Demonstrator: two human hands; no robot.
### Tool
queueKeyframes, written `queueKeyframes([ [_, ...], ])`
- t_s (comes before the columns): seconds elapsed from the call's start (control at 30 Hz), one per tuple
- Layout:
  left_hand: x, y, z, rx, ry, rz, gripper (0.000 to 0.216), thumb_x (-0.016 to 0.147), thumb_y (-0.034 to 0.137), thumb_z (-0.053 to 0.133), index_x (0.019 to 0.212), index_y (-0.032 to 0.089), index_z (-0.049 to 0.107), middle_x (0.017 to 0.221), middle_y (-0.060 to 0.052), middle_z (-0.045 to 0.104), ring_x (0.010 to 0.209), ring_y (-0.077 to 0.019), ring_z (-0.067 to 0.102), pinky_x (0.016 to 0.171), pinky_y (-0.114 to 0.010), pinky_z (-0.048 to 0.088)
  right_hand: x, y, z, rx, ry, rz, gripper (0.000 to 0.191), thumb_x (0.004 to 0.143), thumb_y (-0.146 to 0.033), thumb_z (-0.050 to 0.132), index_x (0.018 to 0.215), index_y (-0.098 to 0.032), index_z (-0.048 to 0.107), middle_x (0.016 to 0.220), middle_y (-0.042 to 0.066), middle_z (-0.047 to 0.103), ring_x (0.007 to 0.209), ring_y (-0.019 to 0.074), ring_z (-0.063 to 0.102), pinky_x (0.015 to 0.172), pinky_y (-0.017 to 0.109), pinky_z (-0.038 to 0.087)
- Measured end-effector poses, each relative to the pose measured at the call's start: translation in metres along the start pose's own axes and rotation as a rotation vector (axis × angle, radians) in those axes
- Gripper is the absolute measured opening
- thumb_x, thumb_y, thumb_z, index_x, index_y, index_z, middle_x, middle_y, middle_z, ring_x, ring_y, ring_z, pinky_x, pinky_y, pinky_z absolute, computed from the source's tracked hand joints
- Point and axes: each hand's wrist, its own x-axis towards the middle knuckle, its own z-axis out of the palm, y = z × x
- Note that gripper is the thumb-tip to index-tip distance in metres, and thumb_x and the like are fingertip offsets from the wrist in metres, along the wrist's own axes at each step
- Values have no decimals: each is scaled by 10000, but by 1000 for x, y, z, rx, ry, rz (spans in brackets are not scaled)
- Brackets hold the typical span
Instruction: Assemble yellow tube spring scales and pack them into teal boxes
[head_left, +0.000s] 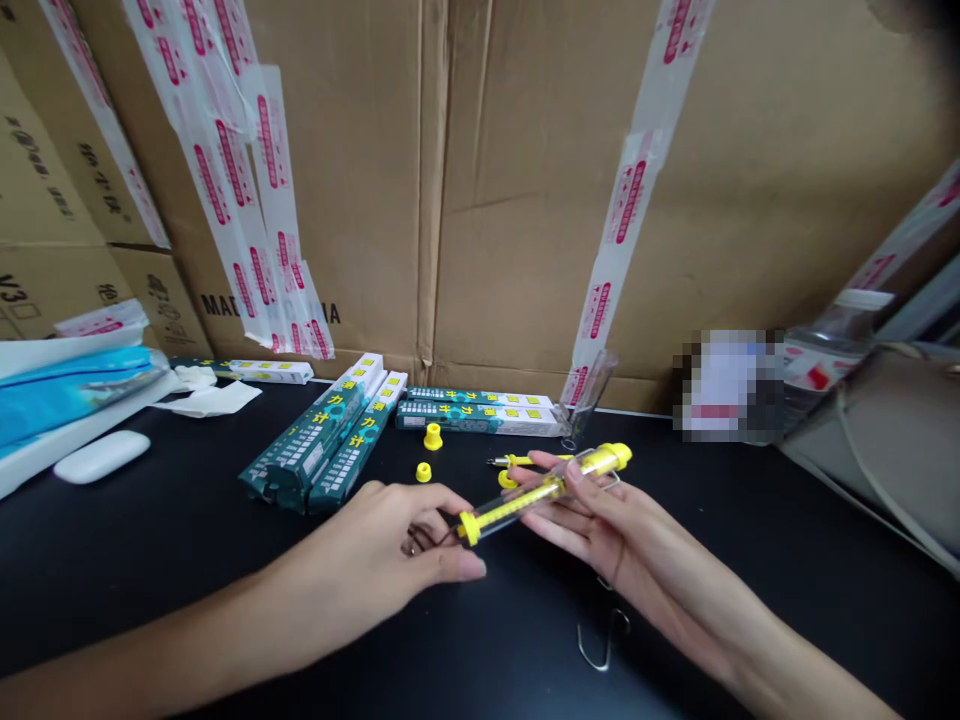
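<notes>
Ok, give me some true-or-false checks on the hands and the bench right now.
1. The left hand and right hand both hold the clear tube with yellow ends. True.
2. Two yellow caps lie loose on the black table. True.
3. The green boxes sit right of the hands. False: the green boxes lie left of and behind them.
4. The left hand holds the white mouse. False: the white mouse lies untouched at the table's far left.
5. A metal hook lies on the table by the right forearm. True.
</notes>
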Motion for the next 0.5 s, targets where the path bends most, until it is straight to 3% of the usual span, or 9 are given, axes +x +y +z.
queueKeyframes([
  [0.03, 2, 6, -6, 70, -5, 27, 295, 859, 424, 652, 1097, 263, 719, 825, 21, 780, 785, -196, 717, 707, -264, 534, 0, -3, 0, -3, 25, -30, 274, 906, -358, 707, 1090, -156, 726, 1189, 109, 749, 1106, 235, 704, 1037, 378, 536],
  [0.13, 21, 22, -25, 347, 174, 175, 379, 985, 501, 458, 1161, 275, 706, 1153, -20, 755, 1078, -250, 672, 902, -349, 502, 0, -11, 0, -21, 96, -113, 215, 868, -337, 751, 1002, -170, 732, 1163, 93, 758, 1127, 245, 695, 1026, 370, 548],
  [0.23, 62, 27, -45, 605, 289, 308, 406, 1042, 430, 381, 1243, 189, 639, 1156, -78, 742, 1049, -253, 677, 893, -365, 500, 0, -16, 0, -47, 134, -155, 244, 823, -331, 794, 998, -178, 722, 1117, 85, 771, 1124, 253, 695, 1022, 374, 552],
  [0.33, 114, 18, -61, 682, 222, 338, 353, 1026, 360, 479, 1242, 115, 615, 1148, -139, 720, 1042, -268, 672, 919, -401, 497, 0, -16, 0, -51, 149, -169, 292, 801, -358, 811, 1009, -184, 704, 1085, 79, 778, 1116, 255, 700, 1021, 381, 550],
  [0.4, 144, 8, -69, 723, 110, 346, 319, 991, 339, 570, 1219, 121, 615, 1116, -117, 706, 989, -251, 682, 882, -423, 538, 1, -14, 0, -40, 133, -161, 303, 795, -344, 818, 1020, -183, 692, 1069, 77, 782, 1099, 251, 709, 1013, 376, 555],
  [0.5, 173, -5, -76, 781, -79, 378, 320, 965, 319, 623, 1247, 169, 595, 1249, -99, 627, 1033, -246, 656, 863, -451, 568, 1, -12, -1, -17, 107, -139, 306, 803, -329, 814, 1032, -183, 672, 1044, 77, 789, 1082, 246, 718, 1006, 372, 556],
])
